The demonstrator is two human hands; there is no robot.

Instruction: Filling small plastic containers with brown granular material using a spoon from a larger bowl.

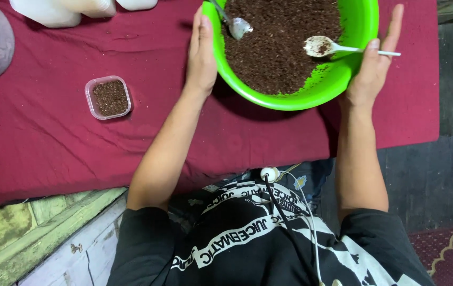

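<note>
head | green bowl point(337, 79) between left hand point(201, 55), right hand point(375, 66) | flat palms

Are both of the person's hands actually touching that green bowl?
Touching. The head view shows the left hand pressed flat against the green bowl and the right hand against its opposite rim.

Evenly lit from above, colours vivid. Soft shadow under the green bowl point(337, 79) on the red cloth point(51, 143). Sharp mid-frame, dim at the right edge.
</note>
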